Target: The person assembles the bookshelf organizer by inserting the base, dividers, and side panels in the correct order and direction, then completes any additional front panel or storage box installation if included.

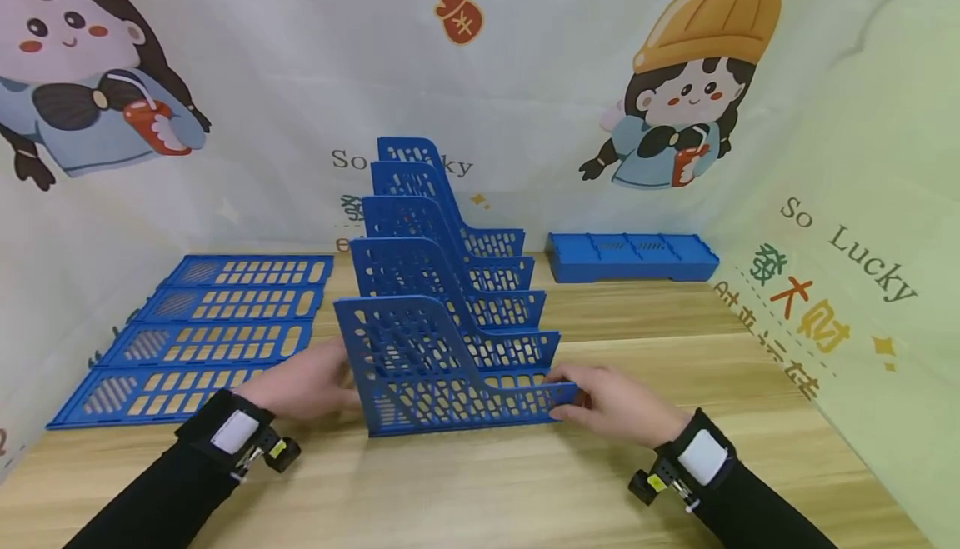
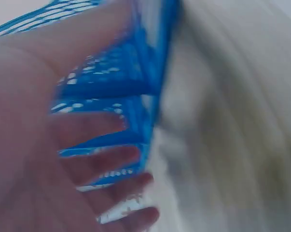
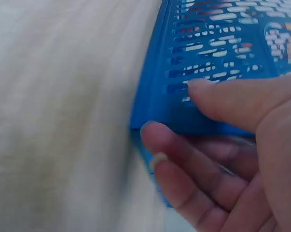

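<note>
A blue plastic file rack (image 1: pixel 420 366) with several upright slotted dividers stands in the middle of the wooden table. My left hand (image 1: pixel 311 382) is at its tall rear edge; in the left wrist view the fingers (image 2: pixel 106 162) lie spread and fairly straight across the divider edges, the thumb toward the nearest panel. At the low front corner of the nearest panel, my right hand (image 1: pixel 611 407) pinches the rack, thumb (image 3: pixel 217 96) on the panel's slotted face and fingers curled under its edge. In the head view some left fingertips are hidden behind the rack.
Left of the rack lie several flat blue slotted panels (image 1: pixel 213 349) joined in a row. A long blue box-like piece (image 1: pixel 633 257) sits at the back right, by the printed cloth wall (image 1: pixel 540 116). Bare wood (image 1: pixel 480 491) shows in front of the rack.
</note>
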### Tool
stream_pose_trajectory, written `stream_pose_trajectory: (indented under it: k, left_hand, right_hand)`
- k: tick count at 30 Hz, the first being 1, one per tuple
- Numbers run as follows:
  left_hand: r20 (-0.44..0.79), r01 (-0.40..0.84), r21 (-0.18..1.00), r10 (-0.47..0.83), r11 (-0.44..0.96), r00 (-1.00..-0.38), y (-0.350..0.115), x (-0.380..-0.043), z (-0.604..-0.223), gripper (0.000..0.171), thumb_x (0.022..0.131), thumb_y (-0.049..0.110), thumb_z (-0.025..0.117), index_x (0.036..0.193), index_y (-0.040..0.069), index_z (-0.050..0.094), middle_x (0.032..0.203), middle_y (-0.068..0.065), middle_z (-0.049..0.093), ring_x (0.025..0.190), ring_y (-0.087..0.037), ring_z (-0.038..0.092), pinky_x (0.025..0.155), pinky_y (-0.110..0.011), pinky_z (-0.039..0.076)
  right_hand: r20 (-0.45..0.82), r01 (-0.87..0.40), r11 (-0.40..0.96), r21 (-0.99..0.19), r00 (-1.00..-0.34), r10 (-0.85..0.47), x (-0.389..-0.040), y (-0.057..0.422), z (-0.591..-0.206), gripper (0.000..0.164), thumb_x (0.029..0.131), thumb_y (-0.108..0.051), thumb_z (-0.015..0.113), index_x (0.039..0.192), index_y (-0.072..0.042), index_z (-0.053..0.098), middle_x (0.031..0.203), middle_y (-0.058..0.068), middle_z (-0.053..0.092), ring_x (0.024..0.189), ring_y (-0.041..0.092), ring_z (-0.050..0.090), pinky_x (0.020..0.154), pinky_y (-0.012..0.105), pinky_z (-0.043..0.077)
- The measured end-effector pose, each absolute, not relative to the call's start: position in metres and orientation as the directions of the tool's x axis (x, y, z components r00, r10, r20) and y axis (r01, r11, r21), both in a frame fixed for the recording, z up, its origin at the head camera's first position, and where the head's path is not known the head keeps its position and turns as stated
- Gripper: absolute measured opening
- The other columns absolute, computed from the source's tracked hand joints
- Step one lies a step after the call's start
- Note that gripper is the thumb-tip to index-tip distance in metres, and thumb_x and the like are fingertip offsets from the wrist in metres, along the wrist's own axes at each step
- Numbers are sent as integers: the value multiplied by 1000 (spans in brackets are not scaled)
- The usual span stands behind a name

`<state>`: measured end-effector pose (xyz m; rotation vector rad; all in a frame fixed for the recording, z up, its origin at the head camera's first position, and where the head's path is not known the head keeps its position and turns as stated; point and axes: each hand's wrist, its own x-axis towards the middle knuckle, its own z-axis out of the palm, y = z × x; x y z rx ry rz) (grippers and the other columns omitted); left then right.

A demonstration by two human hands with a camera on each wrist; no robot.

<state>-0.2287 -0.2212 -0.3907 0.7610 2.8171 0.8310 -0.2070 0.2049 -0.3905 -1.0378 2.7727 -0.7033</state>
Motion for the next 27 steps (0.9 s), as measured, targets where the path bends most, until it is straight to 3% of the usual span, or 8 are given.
stream_pose_trajectory:
  k: [4, 6, 12, 16, 20, 24, 27]
  left_hand:
    - [171, 405, 622, 388, 670, -906, -216, -222, -366, 61, 98, 47, 66, 149, 19, 49, 143, -10, 61, 129, -37, 60, 102, -59, 51]
    - [277, 444, 648, 352, 619, -894, -211, -220, -355, 52, 101, 39, 64, 147, 19, 49, 137, -7, 63, 121, -33, 65, 95, -55, 55]
    - [494, 541, 585, 264, 604, -828, -204, -213, -340, 24, 101, 18, 65, 125, 17, 62, 114, -2, 72, 106, -21, 66, 91, -51, 55]
    - [509, 534, 584, 236, 611, -828, -211, -210, -339, 14, 102, 20, 64, 116, 17, 64, 98, 0, 70, 85, -14, 63, 75, -35, 53]
    - [482, 526, 663, 234, 532, -844, -221, -210, -342, 12, 103, 18, 62, 115, 16, 61, 95, 1, 67, 74, -15, 60, 58, -29, 48]
    - [464, 530, 745, 256, 405, -848, -232, -210, -346, 20, 104, 13, 60, 124, 10, 61, 105, -2, 72, 83, -13, 69, 63, -27, 56]
    - [429, 493, 782, 245, 382, -869, -238, -209, -347, 30, 103, 17, 61, 133, 13, 61, 111, -5, 76, 90, -11, 74, 71, -28, 61]
  right_hand:
    - [21, -525, 671, -524, -795, -606, -207, 213, -400, 17, 97, -26, 71, 113, -23, 67, 88, -14, 63, 71, 2, 54, 61, 20, 48]
    - [29, -521, 654, -548, -793, -608, -208, 215, -403, 9, 98, -26, 70, 107, -26, 68, 90, -14, 63, 75, 3, 55, 64, 21, 49]
    - [46, -520, 603, -605, -779, -625, -209, 220, -402, 6, 100, -27, 67, 104, -24, 69, 97, -12, 68, 82, 3, 61, 69, 22, 55]
    - [81, -539, 581, -609, -772, -631, -209, 224, -391, 4, 101, -26, 66, 98, -23, 66, 95, -9, 67, 83, 5, 61, 67, 24, 54]
    - [157, -597, 586, -548, -762, -629, -208, 228, -374, 16, 102, -26, 65, 87, -24, 58, 92, -11, 64, 84, 5, 59, 67, 26, 52]
    - [243, -645, 569, -510, -743, -624, -205, 233, -356, 15, 101, -22, 66, 90, -26, 58, 93, -15, 62, 90, 5, 59, 76, 30, 55]
    - [330, -687, 529, -498, -715, -617, -201, 238, -343, 15, 99, -13, 67, 100, -26, 60, 97, -15, 62, 96, 6, 58, 82, 28, 54]
